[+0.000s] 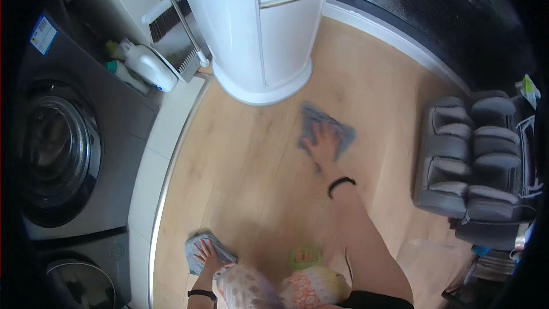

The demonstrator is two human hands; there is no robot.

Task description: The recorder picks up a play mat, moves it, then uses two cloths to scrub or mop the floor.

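Observation:
My right hand (pixel 324 139) lies flat with its fingers spread on a blue-grey cloth (pixel 309 116) on the wood-look floor. That hand and cloth are blurred, and a black band (pixel 341 185) circles the wrist. Lower down on the left, my left hand (pixel 209 257) rests on a second grey cloth (pixel 193 246), fingers apart. It also touches the floor through the cloth, close to my knee in patterned fabric (pixel 244 285). Between my arms, toes show in a green slipper (pixel 305 256).
A white rounded cabinet (pixel 283 43) stands ahead. To the left are a front-loading washing machine (pixel 116 133), a raised tiled ledge (pixel 148 189), detergent bottles (pixel 150 66), and a dustpan (pixel 182 62) with a brush (pixel 167 15). Grey padded equipment (pixel 448 154) stands right, below dark glass (pixel 450 21).

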